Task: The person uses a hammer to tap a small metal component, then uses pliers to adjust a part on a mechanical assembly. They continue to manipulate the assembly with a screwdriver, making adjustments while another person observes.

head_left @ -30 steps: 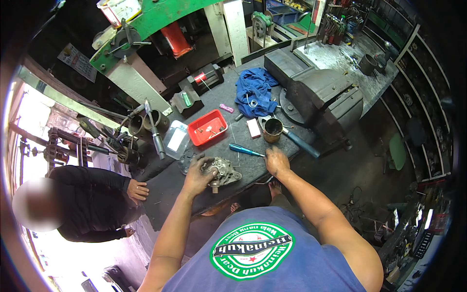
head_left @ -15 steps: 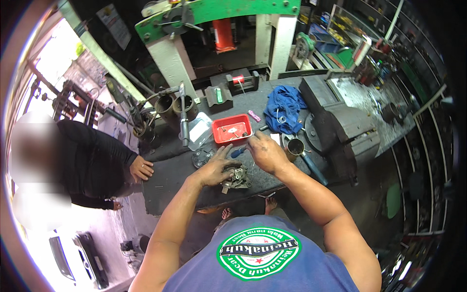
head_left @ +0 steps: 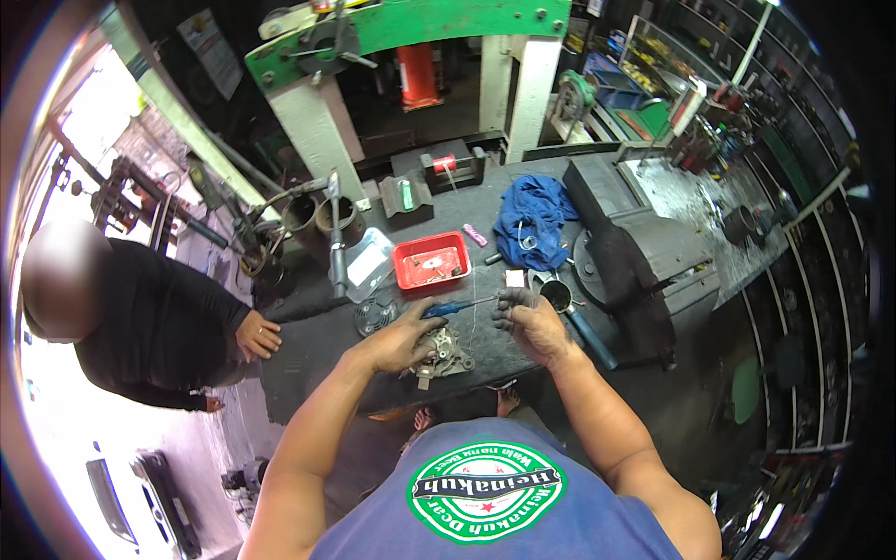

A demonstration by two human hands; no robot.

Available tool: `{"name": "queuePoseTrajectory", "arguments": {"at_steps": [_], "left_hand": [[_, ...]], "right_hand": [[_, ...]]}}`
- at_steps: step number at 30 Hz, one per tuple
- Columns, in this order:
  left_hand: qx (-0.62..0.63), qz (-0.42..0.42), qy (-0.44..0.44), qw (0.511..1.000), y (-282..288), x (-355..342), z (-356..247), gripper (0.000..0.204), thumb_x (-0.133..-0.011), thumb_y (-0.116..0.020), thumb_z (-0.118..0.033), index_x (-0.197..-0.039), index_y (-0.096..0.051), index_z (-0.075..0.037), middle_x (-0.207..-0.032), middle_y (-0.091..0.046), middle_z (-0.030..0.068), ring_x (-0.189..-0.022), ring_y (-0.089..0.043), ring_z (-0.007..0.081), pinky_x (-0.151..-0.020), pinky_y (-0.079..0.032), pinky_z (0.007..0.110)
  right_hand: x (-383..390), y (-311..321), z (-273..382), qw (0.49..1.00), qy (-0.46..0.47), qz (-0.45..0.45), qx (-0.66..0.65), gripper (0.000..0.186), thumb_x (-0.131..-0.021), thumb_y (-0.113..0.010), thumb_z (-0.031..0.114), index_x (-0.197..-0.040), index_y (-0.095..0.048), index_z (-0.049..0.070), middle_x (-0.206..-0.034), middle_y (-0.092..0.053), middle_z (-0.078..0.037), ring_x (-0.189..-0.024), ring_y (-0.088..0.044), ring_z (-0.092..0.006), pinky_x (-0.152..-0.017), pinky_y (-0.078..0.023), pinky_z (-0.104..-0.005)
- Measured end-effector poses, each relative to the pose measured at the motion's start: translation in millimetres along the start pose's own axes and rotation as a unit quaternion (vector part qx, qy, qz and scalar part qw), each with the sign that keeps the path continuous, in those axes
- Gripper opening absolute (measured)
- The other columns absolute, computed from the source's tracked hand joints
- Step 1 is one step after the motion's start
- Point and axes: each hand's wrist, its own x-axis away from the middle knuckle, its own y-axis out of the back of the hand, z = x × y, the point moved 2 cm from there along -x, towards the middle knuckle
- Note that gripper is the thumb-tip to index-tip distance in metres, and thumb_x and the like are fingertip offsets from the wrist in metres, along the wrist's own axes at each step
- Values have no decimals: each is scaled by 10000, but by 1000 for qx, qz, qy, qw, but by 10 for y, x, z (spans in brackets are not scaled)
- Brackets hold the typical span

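Note:
My left hand is closed at the fingertips around the blue handle of a screwdriver. Its thumb rests over a cast metal housing near the bench's front edge. The screwdriver's thin shaft points right, its tip close to my right fingers. My right hand is just above the bench with curled, darkened fingers; whatever they pinch is too small to make out. Beyond the hands sits a red tray with a few small parts inside. A round, slotted dark metal cover lies left of my left hand.
Right of my right hand are a metal cup, a blue tube-shaped handle and a large vise. A blue cloth lies behind. At the left, a person in black rests a hand on the bench edge.
My right hand has moved from the red tray's corner down toward me, its fingers curling. The screwdriver's shaft now shows between my hands. The view has shifted slightly.

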Motion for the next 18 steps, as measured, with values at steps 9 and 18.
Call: {"name": "queuePoseTrajectory", "arguments": {"at_steps": [9,18], "left_hand": [[-7,21,39,999,3,-29,10,726,-953,-822,-149,-1612,-544,-23,-1796,-235,248,-1629,-360,434,-1334,-362,474],[6,13,21,1000,-15,-4,48,706,-960,-814,-164,-1592,-549,6,-1772,-264,265,-1626,-345,447,-1338,-345,477]], "right_hand": [[272,225,151,997,28,18,-75,228,-1122,-658,123,-1289,-644,-33,-1106,-768,-174,-976,-800,-260,-865,-694,-355],[162,4,110,966,170,-79,177,146,-1077,-733,102,-1116,-727,-39,-948,-758,-100,-777,-748,-168,-707,-641,-317]]}}
